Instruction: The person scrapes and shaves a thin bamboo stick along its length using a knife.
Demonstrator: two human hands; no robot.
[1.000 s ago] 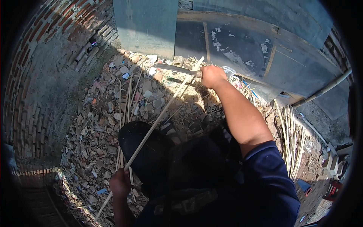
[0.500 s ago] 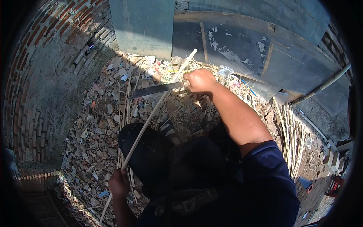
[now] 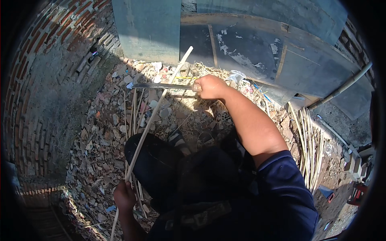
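Note:
My left hand [image 3: 124, 195] is closed around the lower part of a long, pale bamboo strip [image 3: 147, 127]. The strip slants up past my left knee, its far end in the sunlight near the boards. My right hand [image 3: 213, 87] grips the short wooden handle of a machete [image 3: 164, 86]. Its dark blade lies nearly level, pointing left, and crosses the strip in its upper part. The blade seems to touch the strip there; I cannot tell how firmly.
Several more strips [image 3: 134, 114] lie left of my knee, and a bundle of strips [image 3: 309, 148] lies at the right. A handsaw [image 3: 325, 193] rests near the bundle. Rubble [image 3: 96, 160] covers the ground. A brick wall [image 3: 44, 108] stands left, blue-grey boards [image 3: 146, 30] ahead, a pole [image 3: 341, 86] right.
The machete blade has turned from a downward slant to nearly level and shows a thinner profile. The strip's far end has shifted left and slightly upward. Both hands keep their hold.

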